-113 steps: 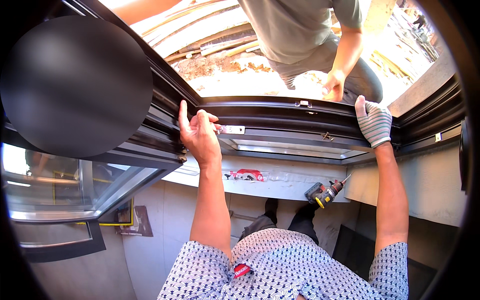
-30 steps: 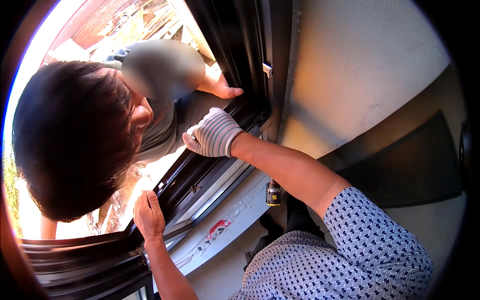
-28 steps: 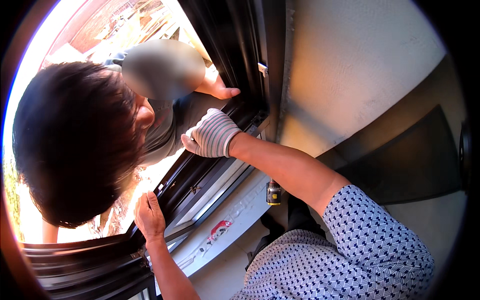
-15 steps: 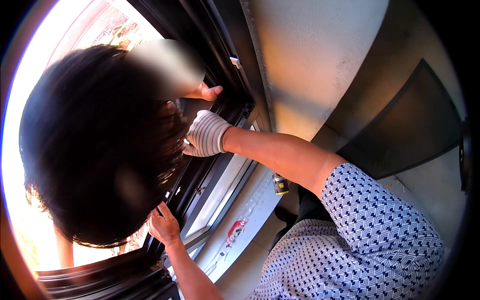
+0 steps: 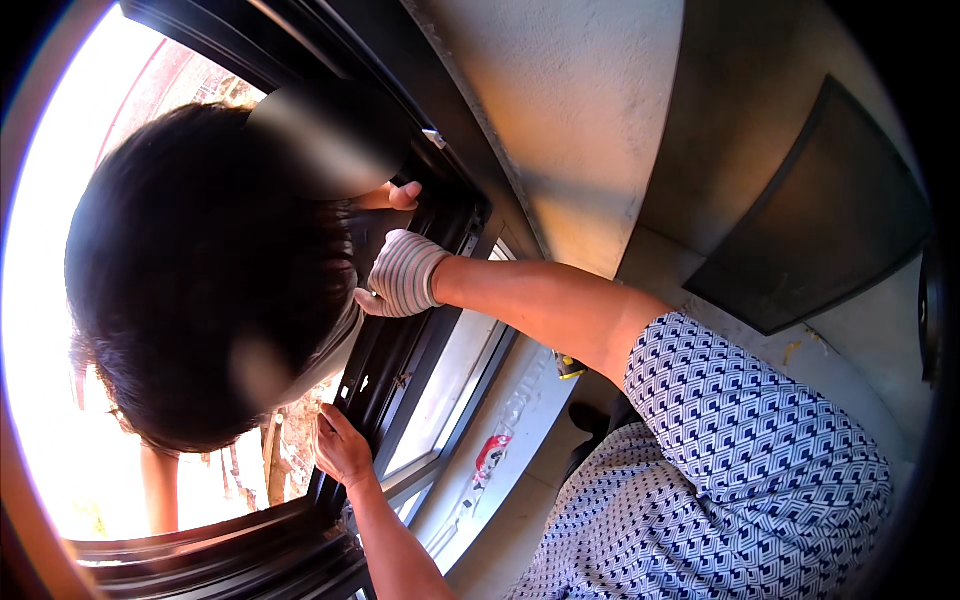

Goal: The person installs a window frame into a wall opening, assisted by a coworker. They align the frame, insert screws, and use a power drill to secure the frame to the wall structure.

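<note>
My left hand (image 5: 342, 447), bare, has its fingers curled at the inner edge of a dark window frame (image 5: 385, 395), near its lower corner. My right hand (image 5: 405, 275) wears a striped knit glove. It is closed with the thumb toward the opening, over the frame's middle stretch. What it grips, if anything, is hidden. Another person's dark-haired head (image 5: 200, 270) leans close in the window opening, just left of my gloved hand. That person's hand (image 5: 400, 195) rests at the frame above my right hand.
Beneath the window a pale sill (image 5: 530, 400) carries clear plastic packaging with a red part (image 5: 492, 455). A partly hidden yellow-and-black object (image 5: 570, 368) is by my right forearm. A dark mesh screen panel (image 5: 820, 210) leans at the right, beyond a plastered wall (image 5: 570, 110).
The other person's head has shifted slightly, uncovering more of the frame near my left hand. The view has moved a little; both my hands stay at about the same places on the frame.
</note>
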